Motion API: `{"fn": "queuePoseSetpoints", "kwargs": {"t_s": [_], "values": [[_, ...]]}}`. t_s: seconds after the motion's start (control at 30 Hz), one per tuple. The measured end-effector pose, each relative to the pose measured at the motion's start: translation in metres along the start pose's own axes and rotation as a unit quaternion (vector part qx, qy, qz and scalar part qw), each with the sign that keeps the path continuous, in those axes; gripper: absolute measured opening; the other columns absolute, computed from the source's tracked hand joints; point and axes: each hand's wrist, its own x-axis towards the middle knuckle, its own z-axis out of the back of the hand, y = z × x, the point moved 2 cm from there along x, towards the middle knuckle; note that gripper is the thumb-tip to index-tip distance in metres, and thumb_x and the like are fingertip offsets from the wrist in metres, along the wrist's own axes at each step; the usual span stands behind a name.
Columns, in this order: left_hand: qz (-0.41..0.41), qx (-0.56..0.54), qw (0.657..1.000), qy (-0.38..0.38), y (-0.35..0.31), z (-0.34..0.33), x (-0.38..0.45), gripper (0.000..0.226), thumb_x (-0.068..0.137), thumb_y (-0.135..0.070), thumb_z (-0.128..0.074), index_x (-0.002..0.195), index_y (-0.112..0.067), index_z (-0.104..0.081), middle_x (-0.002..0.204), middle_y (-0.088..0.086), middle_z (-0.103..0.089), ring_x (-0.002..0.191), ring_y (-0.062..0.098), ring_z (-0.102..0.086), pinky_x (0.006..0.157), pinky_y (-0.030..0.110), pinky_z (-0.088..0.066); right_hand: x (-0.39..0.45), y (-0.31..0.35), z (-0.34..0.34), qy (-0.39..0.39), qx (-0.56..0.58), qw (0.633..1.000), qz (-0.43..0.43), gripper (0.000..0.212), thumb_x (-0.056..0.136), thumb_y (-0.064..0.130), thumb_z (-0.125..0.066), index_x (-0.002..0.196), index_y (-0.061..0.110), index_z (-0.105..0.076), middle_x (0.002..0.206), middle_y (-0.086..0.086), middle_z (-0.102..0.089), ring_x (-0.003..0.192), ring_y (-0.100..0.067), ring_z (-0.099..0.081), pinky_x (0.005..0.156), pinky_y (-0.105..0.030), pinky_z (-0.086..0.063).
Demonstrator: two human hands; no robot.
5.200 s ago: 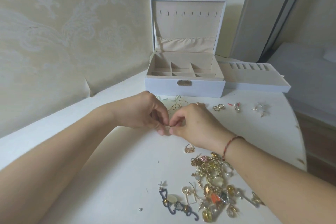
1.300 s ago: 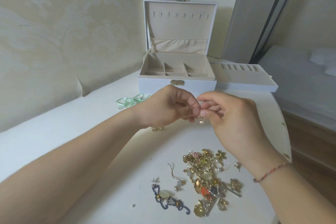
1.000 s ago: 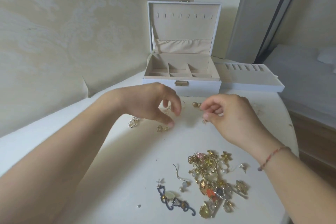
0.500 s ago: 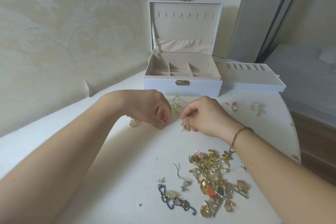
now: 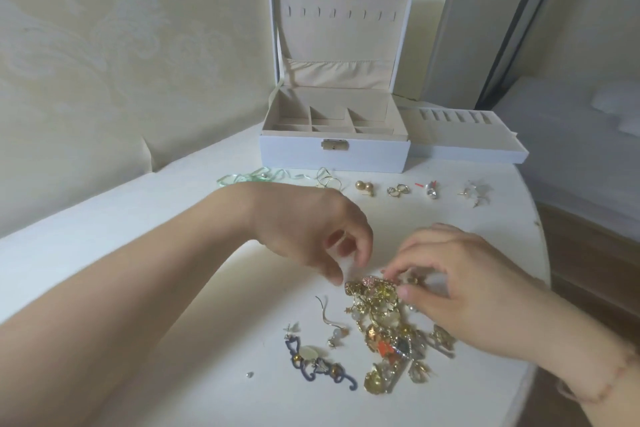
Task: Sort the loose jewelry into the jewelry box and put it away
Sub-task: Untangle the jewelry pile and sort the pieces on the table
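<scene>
- The jewelry box [image 5: 332, 152] stands open at the back of the table [image 5: 138, 218], its compartments bare, ready for sorted pieces.
- Pairs of earrings [image 5: 398, 189] lie in a row just in front of the box, seemingly matched up.
- Nearer than that row, the tangled pile [image 5: 384, 315] waits.
- The right hand [image 5: 460, 291] pinches a piece at the pile's top; the left hand [image 5: 311, 232] hovers beside it, fingers curled, apparently holding nothing.

Bare table [image 5: 194, 288] lies open left of the jewelry heap [image 5: 384, 322]. Between heap and jewelry box [image 5: 332, 152] runs a row of small earrings [image 5: 398, 189] — gaps between pairs. The tray [image 5: 464, 146] flanks the box's right side — touching.
</scene>
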Motion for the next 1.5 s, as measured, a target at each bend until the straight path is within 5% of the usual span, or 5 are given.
{"fn": "queuePoseSetpoints", "kwargs": {"t_s": [0.3,0.47,0.97,1.23,1.5], "values": [[-0.010,-0.035,0.999,0.015,-0.012,-0.017,0.008,0.019,0.079,-0.030,-0.079,0.092,-0.023,-0.067,0.081,-0.010,-0.055,0.074,0.010,-0.053,0.068,0.020,-0.043,-0.016,-0.010,-0.021,-0.106,0.020,0.994,-0.010,0.019,0.079,0.048,-0.058,0.087,0.036,-0.069,0.092,0.023,-0.051,0.102,-0.002,-0.047,0.079,-0.023,-0.045],[-0.011,-0.056,0.998,0.002,-0.009,-0.018,0.009,0.016,0.079,-0.029,-0.078,0.091,-0.024,-0.068,0.083,-0.004,-0.059,0.077,0.017,-0.055,0.073,0.031,-0.049,-0.020,0.010,-0.021,-0.169,0.026,0.985,0.018,0.013,0.083,0.039,-0.061,0.089,0.031,-0.070,0.088,0.018,-0.053,0.093,-0.008,-0.050,0.080,-0.024,-0.042],[-0.010,-0.153,0.986,-0.060,0.006,-0.007,0.004,0.011,0.088,-0.015,-0.069,0.089,-0.024,-0.064,0.064,0.003,-0.043,0.058,0.014,-0.037,0.058,0.020,-0.034,-0.012,0.050,-0.048,-0.128,-0.132,0.979,0.087,0.014,0.077,0.040,-0.061,0.069,0.031,-0.068,0.075,0.013,-0.047,0.077,-0.016,-0.042,0.063,-0.031,-0.036],[-0.014,-0.326,0.923,-0.203,-0.003,-0.006,0.013,0.039,0.092,-0.042,-0.056,0.098,-0.007,-0.071,0.085,0.005,-0.072,0.065,0.022,-0.064,0.054,0.028,-0.042,0.011,0.004,0.010,-0.222,0.056,0.973,-0.031,0.012,0.081,0.034,-0.063,0.073,0.026,-0.067,0.067,0.011,-0.052,0.073,-0.007,-0.051,0.067,-0.023,-0.043],[0.031,-0.339,0.906,-0.250,-0.008,-0.013,0.020,0.016,0.092,-0.016,-0.065,0.081,-0.006,-0.070,0.066,0.004,-0.069,0.055,0.016,-0.057,0.052,0.021,-0.042,0.009,-0.015,0.016,-0.229,0.184,0.954,-0.056,0.010,0.086,0.021,-0.068,0.080,0.028,-0.069,0.073,0.010,-0.063,0.068,-0.009,-0.053,0.061,-0.010,-0.037]]}}
